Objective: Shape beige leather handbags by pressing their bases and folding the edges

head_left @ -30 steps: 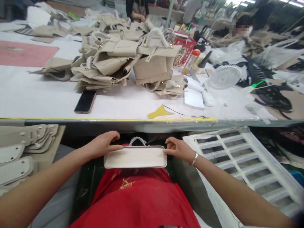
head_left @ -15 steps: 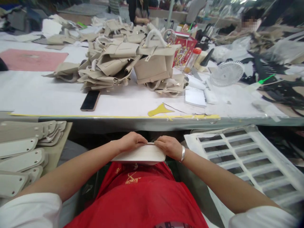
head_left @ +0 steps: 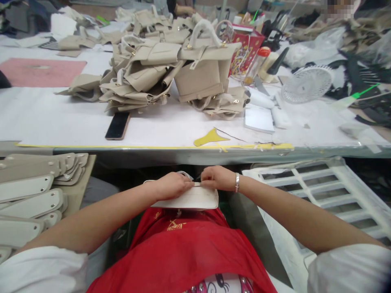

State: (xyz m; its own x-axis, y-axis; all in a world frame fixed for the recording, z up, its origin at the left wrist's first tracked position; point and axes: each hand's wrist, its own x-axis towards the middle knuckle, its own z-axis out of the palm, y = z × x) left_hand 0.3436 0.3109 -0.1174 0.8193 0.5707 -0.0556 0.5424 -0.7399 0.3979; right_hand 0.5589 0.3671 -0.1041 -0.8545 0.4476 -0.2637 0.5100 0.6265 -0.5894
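Observation:
A cream bag (head_left: 189,199) rests at my lap against the red apron, its flat bottom side toward me. My left hand (head_left: 175,186) lies over its left upper part, fingers closed on the top edge. My right hand (head_left: 216,178) has its fingers curled and pinched at the upper right edge, a small gap from the left fingertips. A pale curved strip, perhaps a handle, shows behind the left fingers. The far side of the bag is hidden.
Beige bags (head_left: 146,77) are heaped on the white table (head_left: 55,118), near a phone (head_left: 117,126) and a yellow scrap (head_left: 210,137). Cream panels (head_left: 26,188) lie at left; a white slatted rack (head_left: 324,191) stands at right. Another person's hand shows at the top.
The pale curved strip has come into view behind the left fingers. My right hand has lifted slightly and its fingers are more curled. The view has shifted a little.

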